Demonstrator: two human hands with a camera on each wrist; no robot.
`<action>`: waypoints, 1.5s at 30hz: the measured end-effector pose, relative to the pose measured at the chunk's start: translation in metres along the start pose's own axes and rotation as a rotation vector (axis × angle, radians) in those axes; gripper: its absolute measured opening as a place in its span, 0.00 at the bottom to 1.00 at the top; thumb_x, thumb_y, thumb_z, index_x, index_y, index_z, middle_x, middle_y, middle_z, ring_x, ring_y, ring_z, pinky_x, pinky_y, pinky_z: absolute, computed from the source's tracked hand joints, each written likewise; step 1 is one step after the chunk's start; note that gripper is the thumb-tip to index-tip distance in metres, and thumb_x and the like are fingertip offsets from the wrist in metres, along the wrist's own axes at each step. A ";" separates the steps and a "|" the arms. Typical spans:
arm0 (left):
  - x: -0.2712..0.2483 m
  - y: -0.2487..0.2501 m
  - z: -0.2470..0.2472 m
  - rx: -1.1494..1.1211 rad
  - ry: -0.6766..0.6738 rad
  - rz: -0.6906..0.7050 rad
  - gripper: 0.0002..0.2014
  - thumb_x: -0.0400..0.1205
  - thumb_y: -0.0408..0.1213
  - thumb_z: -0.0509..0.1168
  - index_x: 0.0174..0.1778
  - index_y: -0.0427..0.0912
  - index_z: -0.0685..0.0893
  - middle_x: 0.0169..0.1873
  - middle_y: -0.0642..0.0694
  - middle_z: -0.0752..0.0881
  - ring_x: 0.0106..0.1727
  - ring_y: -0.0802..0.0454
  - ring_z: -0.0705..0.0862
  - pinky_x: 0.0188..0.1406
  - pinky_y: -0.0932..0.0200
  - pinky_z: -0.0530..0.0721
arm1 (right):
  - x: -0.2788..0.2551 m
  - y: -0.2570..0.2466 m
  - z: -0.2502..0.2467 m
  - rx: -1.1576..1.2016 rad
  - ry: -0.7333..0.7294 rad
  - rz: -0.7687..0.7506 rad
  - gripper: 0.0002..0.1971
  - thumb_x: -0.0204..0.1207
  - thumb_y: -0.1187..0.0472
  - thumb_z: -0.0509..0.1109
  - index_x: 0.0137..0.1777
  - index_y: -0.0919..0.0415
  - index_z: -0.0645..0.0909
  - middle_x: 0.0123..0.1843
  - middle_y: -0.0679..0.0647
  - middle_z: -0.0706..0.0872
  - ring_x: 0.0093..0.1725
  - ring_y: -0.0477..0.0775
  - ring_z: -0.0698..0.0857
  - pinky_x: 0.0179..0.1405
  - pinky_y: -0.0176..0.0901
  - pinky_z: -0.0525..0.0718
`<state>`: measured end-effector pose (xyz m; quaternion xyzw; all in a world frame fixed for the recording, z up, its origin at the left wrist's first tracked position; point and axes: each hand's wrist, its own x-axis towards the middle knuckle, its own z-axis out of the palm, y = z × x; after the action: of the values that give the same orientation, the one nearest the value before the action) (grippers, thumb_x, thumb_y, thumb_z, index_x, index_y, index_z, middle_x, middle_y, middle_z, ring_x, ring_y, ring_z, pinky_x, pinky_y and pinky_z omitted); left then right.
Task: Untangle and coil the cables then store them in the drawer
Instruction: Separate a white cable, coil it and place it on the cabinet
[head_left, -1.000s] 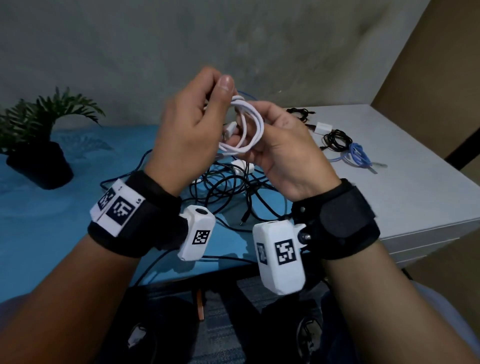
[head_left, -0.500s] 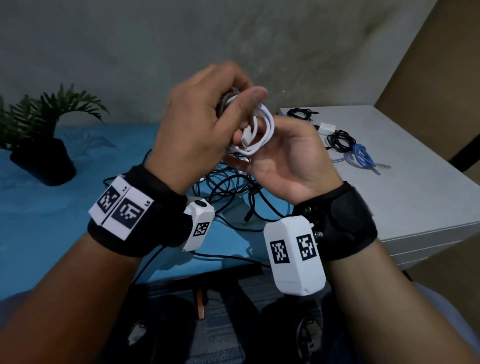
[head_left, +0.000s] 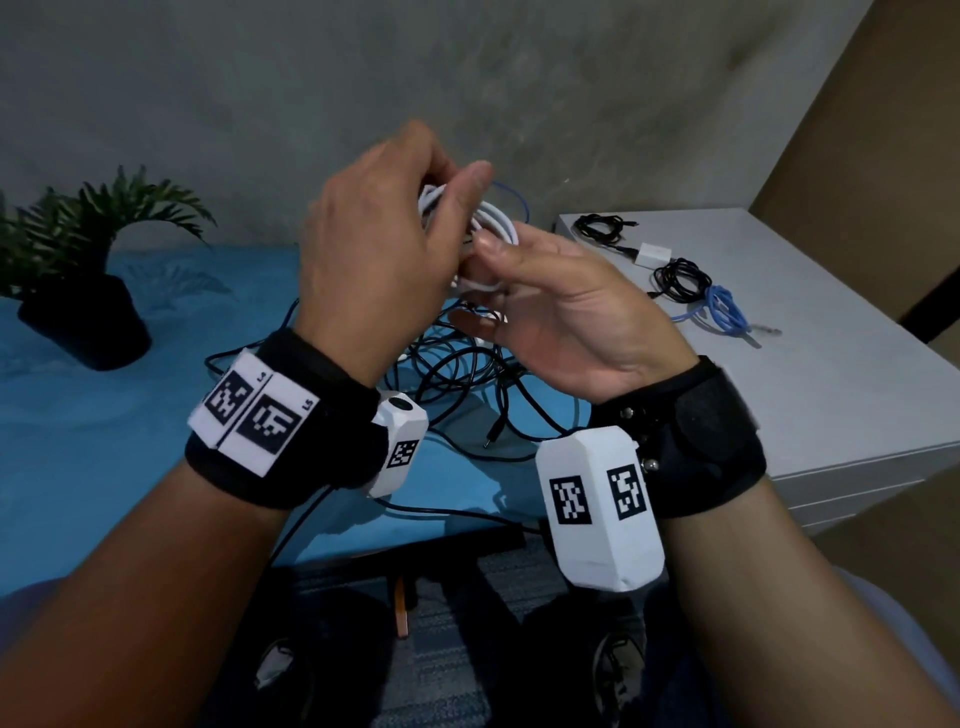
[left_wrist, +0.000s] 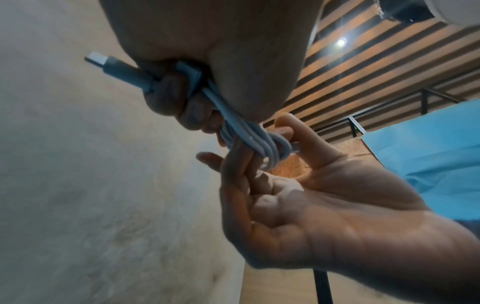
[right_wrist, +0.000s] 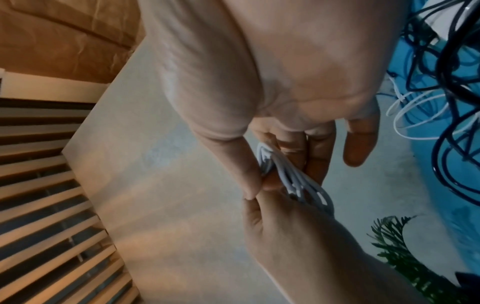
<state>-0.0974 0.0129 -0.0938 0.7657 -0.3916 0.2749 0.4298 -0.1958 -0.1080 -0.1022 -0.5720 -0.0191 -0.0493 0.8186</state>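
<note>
A: Head view. Left hand (head_left: 374, 260) curled round white cable (head_left: 493, 221), coiled in loops, held up in air above blue table (head_left: 78, 441). Right hand (head_left: 566, 317) pinching lower end of same coil with thumb and forefinger.

B: Below the hands, black cable tangle (head_left: 467, 374) lying on blue table. On white drawer unit (head_left: 857, 374): coiled black cables (head_left: 680, 280) just beside blue cable (head_left: 724, 312). Potted plant (head_left: 83, 270) far left.

A: Left wrist view. Fingers (left_wrist: 168, 96) wrapped over coil, USB plug (left_wrist: 98, 59) sticking out past them.

B: Right wrist view. Thumb and fingers clamped on loops, little finger (right_wrist: 359, 142) held straight and apart
</note>
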 end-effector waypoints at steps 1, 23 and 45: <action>0.001 -0.002 0.000 -0.028 -0.018 -0.019 0.17 0.88 0.53 0.62 0.45 0.41 0.82 0.34 0.55 0.80 0.35 0.58 0.76 0.37 0.57 0.70 | 0.000 0.000 -0.001 -0.002 -0.010 -0.007 0.10 0.85 0.65 0.64 0.63 0.60 0.79 0.44 0.49 0.87 0.50 0.50 0.83 0.60 0.52 0.73; 0.005 -0.011 0.000 0.060 -0.098 -0.103 0.15 0.84 0.50 0.65 0.39 0.43 0.82 0.30 0.49 0.80 0.36 0.46 0.78 0.36 0.58 0.65 | -0.003 0.003 0.011 -1.143 0.224 -0.230 0.19 0.90 0.54 0.60 0.79 0.53 0.75 0.50 0.55 0.91 0.35 0.42 0.92 0.46 0.55 0.90; 0.003 -0.022 0.015 -0.381 -0.134 -0.316 0.08 0.84 0.47 0.69 0.47 0.47 0.87 0.30 0.53 0.87 0.30 0.61 0.83 0.36 0.59 0.80 | 0.003 0.009 -0.002 -0.957 0.430 -0.347 0.09 0.82 0.57 0.74 0.47 0.61 0.80 0.44 0.47 0.90 0.33 0.50 0.91 0.39 0.57 0.89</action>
<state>-0.0765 0.0061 -0.1081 0.7390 -0.3394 0.0740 0.5772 -0.1923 -0.1070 -0.1115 -0.8457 0.0791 -0.3026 0.4324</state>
